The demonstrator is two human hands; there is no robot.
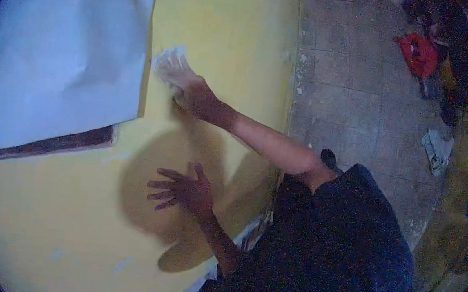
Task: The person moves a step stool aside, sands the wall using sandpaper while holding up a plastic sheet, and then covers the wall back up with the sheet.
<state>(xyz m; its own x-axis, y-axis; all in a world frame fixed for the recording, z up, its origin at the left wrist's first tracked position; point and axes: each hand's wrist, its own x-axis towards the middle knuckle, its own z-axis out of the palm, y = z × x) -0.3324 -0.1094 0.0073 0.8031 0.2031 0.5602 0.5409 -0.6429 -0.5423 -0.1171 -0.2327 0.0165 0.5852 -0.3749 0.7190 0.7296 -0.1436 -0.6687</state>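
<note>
My right hand (198, 96) reaches out to the yellow wall (231, 23), next to the edge of a large pale sheet (53, 48). Under its fingers is a pale, rag-like piece (172, 67), which looks pressed against the yellow surface. Blur hides exactly what that piece is. Lower down, my left hand (184, 193) is spread open with its back towards me and its fingers apart. Nothing is in it. Whether its palm touches the wall I cannot tell. My head and arms cast a dark shadow around it.
A dark strip (71, 140) shows below the pale sheet. Grey tiled floor (339, 95) runs along the wall's right side. Farther right lie a red item (419, 54) and a crumpled pale item (437, 150). My dark clothing (320, 256) fills the lower right.
</note>
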